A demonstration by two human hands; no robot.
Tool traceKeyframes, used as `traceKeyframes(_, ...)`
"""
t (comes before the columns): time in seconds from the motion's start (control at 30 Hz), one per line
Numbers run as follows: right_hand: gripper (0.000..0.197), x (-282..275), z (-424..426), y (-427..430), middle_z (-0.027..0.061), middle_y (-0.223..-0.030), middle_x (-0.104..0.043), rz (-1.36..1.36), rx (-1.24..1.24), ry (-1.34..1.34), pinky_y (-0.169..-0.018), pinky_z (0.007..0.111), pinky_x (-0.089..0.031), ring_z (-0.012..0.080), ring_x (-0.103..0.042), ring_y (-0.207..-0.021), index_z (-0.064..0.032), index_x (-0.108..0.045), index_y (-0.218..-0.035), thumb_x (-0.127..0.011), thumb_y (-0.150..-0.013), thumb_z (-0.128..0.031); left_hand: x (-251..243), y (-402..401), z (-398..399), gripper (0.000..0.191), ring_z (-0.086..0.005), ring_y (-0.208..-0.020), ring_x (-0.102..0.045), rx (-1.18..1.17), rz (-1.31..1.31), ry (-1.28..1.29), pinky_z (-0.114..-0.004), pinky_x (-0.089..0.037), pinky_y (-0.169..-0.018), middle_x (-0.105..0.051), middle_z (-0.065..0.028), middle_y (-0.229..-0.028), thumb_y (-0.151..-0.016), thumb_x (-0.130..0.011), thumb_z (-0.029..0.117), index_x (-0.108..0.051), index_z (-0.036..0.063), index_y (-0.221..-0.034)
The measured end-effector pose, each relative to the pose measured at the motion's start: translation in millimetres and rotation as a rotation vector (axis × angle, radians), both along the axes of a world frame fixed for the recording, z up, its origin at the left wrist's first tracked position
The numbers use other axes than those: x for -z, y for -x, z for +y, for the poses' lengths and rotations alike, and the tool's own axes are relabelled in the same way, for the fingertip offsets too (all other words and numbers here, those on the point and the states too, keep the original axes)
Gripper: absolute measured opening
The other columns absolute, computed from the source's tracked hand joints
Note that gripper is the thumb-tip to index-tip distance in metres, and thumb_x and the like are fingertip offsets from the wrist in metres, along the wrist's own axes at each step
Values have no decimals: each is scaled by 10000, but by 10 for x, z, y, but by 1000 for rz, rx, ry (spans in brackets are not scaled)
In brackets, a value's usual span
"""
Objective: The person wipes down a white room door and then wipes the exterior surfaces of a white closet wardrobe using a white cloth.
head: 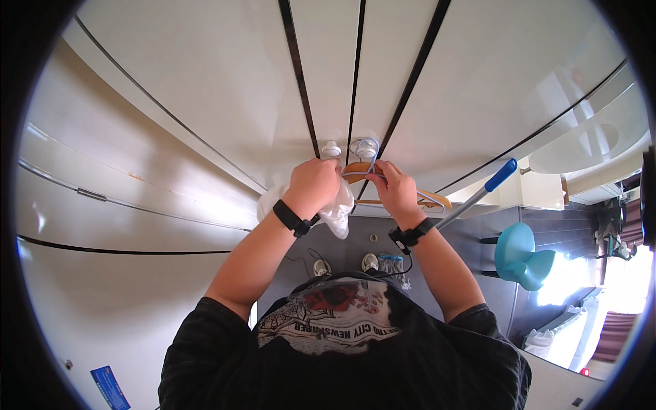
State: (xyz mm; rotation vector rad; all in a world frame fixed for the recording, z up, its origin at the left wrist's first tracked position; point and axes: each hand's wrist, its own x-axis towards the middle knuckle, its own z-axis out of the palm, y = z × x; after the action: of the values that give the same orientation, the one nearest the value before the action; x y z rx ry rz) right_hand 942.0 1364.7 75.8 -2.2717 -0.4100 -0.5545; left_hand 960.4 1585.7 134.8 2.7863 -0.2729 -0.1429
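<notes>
My left hand (312,185) is closed on the gathered top of a white plastic bag (338,215), which hangs below and beside the fist. Just above that hand is a round white knob (331,148) on a cabinet door. To the right, the fingers of my right hand (397,188) pinch a pale blue wire hanger (377,149) near its neck. A wooden hanger (356,168) lies against it, partly covered by my fingers. Both hooks are up around a second white knob (366,149); whether each hook bears on it cannot be told.
Glossy white cabinet doors (220,77) with dark edge strips rise in front. A pole with a blue grip (501,175) leans at the right, and a grey mop head (393,269) rests on the floor by my shoes. Farther right is a turquoise chair (520,256).
</notes>
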Motion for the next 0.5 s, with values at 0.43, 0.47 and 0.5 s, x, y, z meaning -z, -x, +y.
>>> traceKeyframes(0.43,283,-54,-70,0,56,-1009,-754,-126,41,98,-688,380,-579,286,-733,-835,-63,-746,-1133,-822,-885,-176,433,-438,18,341,-130,-971,-666,107,586,661,-284,-524,-835,-740,-64,-1118,-1057,-659,251,-689,20,-1306)
traceKeyframes(0.47,267,-61,-61,13,51,-1016,-749,-209,45,109,-702,377,-581,282,-724,-864,-67,-750,-1102,-831,-866,-163,450,-402,27,341,-130,-971,-666,99,594,653,-284,-524,-835,-740,-64,-1118,-1057,-659,251,-689,20,-1306)
traceKeyframes(0.5,252,-67,-57,25,45,-1022,-745,-281,60,113,-716,374,-582,277,-716,-893,-71,-754,-1070,-841,-847,-150,468,-355,30,326,-125,-967,-665,95,530,720,-284,-525,-832,-736,-61,-1104,-1066,-651,243,-681,16,-1298)
